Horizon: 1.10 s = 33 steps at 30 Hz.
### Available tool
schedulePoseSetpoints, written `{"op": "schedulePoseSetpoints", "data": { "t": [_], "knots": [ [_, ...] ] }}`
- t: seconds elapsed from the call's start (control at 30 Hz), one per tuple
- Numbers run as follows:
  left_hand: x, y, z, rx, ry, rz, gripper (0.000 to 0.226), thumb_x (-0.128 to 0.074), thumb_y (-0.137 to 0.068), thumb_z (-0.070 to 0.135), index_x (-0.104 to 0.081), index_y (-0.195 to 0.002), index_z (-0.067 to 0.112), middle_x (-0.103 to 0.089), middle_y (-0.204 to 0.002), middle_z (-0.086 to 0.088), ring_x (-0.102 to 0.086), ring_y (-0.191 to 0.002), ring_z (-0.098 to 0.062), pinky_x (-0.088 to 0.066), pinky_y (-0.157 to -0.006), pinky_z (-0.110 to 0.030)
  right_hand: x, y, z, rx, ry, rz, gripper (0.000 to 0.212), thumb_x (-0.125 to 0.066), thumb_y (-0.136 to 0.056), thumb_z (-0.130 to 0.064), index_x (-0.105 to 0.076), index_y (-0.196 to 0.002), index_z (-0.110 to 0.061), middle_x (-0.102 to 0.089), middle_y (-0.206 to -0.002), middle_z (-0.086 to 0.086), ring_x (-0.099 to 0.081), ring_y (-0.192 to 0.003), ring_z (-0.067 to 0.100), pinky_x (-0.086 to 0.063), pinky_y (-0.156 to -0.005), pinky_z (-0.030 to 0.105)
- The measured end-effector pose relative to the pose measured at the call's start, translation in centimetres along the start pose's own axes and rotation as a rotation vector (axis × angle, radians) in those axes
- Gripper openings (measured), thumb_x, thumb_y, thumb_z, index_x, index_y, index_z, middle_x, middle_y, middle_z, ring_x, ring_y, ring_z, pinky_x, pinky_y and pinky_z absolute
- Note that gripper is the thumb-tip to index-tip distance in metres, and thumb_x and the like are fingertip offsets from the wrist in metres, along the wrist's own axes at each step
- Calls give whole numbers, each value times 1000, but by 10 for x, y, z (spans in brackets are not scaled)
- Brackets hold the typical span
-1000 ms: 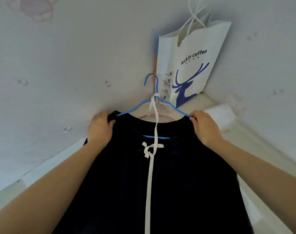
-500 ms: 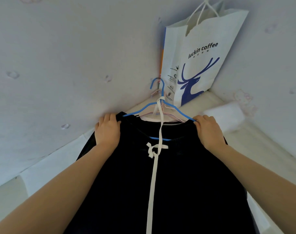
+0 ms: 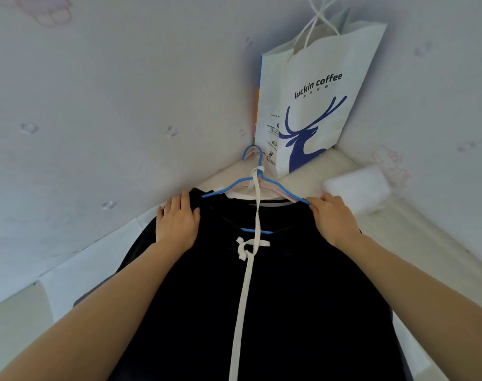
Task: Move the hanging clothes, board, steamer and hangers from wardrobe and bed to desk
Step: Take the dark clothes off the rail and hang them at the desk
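- Left hand (image 3: 178, 224) lies flat, fingers straight, pressing the black garment's (image 3: 261, 298) left shoulder.
- The garment is spread on the tabletop (image 3: 17, 320), on a blue hanger (image 3: 257, 185) whose hook reaches the far corner; a white ribbon (image 3: 248, 270) runs down its middle.
- Right hand (image 3: 333, 218) pinches the hanger's right end.
- A paper bag (image 3: 316, 105) stands in the far corner.

Both hands, left (image 3: 177, 222) and right (image 3: 332, 220), on black garment (image 3: 289, 298) over blue hanger (image 3: 255, 185), beside paper bag (image 3: 314, 105).

White luckin coffee paper bag (image 3: 311, 105) upright in corner; white roll (image 3: 356, 188) beside it.
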<state>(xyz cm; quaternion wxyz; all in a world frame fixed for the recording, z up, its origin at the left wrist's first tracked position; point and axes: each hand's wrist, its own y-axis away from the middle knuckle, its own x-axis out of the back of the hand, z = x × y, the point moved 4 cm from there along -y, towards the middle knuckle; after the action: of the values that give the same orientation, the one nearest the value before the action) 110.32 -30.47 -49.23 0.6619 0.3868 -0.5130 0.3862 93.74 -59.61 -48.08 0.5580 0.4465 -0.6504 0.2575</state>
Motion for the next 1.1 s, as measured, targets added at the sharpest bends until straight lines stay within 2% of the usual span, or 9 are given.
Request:
{"op": "schedulePoseSetpoints", "data": {
  "t": [0.1,0.23,0.3,0.4,0.6,0.77,1.0,1.1],
  "knots": [
    [-1,-8,1,49,2,-121,58,-29,-101,34,-10,-151,11,-26,-152,-10,-22,-141,-27,-19,-114,-49,-2,-3,-3,-33,55,-71,38,-38,-97,-15,-50,-133,-20,-53,-113,14,-47,-103,33,-46,-84,43],
    [3,-2,4,64,35,-110,60,-27,-101,35,-7,-152,12,-20,-155,-8,-15,-144,-25,-16,-116,-49,1,13,-8,-2,83,-32,45,-38,-98,-19,-36,-144,-15,-48,-131,14,-42,-118,35,-42,-94,44],
    [3,10,4,45,44,-63,61,-26,-101,39,-7,-153,13,-19,-157,-7,-13,-145,-25,-16,-116,-46,2,27,-9,27,98,23,47,-31,-99,-26,-35,-144,-12,-47,-136,12,-36,-128,35,-37,-104,45],
    [2,35,6,-41,13,-54,59,-26,-101,42,-10,-153,21,-10,-160,-4,-7,-147,-27,-12,-118,-47,-3,50,-11,25,145,14,63,-11,-94,-38,-35,-144,-8,-44,-143,12,-29,-136,36,-30,-112,46],
    [1,104,14,-165,-3,-112,56,-22,-102,42,-5,-153,26,0,-161,1,2,-148,-24,-7,-119,-46,-10,129,-35,-25,121,-24,57,-23,-102,-39,-14,-152,-13,-12,-160,7,-3,-147,31,-15,-119,43],
    [1,184,16,-281,40,-152,58,-27,-101,43,-7,-153,26,-8,-161,3,-1,-148,-20,-4,-118,-43,-21,210,-61,-39,117,-44,59,-22,-102,-41,-10,-152,-13,-8,-161,5,-2,-148,28,-13,-120,41],
    [-4,296,-1,-443,84,-183,51,-35,-101,34,-24,-150,25,-27,-155,6,-13,-146,-13,-5,-119,-38,-51,323,-101,-77,69,-78,60,-26,-102,-36,-4,-152,-11,-5,-161,6,2,-148,26,-6,-120,40],
    [-8,338,-15,-460,125,-171,49,-40,-99,32,-33,-147,23,-36,-152,5,-21,-145,-14,-8,-117,-38,-67,370,-115,-110,53,-50,60,-29,-102,-34,-9,-152,-9,-11,-160,7,-3,-148,27,-8,-119,41]
  ]
}}
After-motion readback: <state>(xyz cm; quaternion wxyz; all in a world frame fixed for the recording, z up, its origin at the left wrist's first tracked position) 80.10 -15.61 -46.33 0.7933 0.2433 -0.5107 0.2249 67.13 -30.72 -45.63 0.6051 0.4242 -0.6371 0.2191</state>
